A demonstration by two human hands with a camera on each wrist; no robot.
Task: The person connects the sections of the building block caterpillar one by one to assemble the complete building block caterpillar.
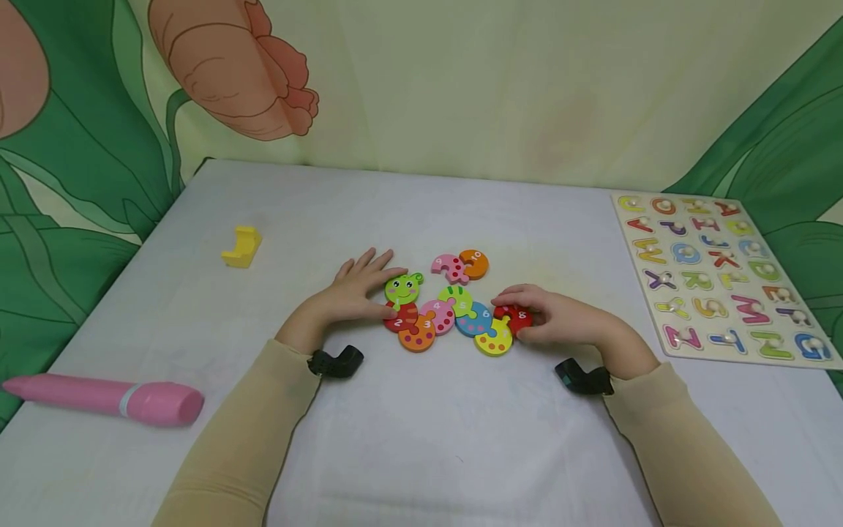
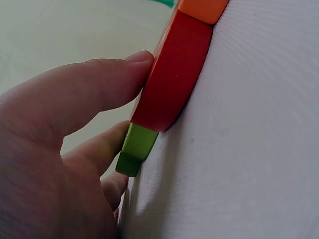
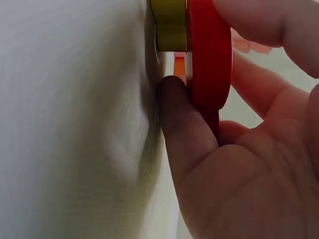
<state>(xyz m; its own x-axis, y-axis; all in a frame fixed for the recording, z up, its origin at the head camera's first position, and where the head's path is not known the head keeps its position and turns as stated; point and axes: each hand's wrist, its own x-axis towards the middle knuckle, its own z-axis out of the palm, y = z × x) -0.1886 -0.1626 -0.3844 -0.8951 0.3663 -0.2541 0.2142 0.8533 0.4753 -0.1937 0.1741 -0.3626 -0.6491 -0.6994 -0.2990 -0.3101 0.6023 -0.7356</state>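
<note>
A caterpillar number puzzle [image 1: 436,316] lies on the white table, its joined pieces running from a green smiling head [image 1: 402,288] to a yellow piece [image 1: 494,338]. My left hand [image 1: 352,294] rests at its left end with fingers spread. The thumb touches the red number 2 piece [image 2: 174,69], and a finger reaches the green head's edge [image 2: 139,142]. At the other end my right hand [image 1: 563,316] pinches the red number 8 piece [image 3: 209,55], lifted slightly off the cloth with a finger under it. That piece overlaps the yellow one; whether they interlock I cannot tell.
Just behind the caterpillar lie a pink number 9 piece [image 1: 451,268] and an orange number 10 piece [image 1: 474,264], touching. A yellow block [image 1: 243,247] sits back left. At left is a thick pink pen-shaped object [image 1: 105,399]; an alphabet board [image 1: 724,282] lies right.
</note>
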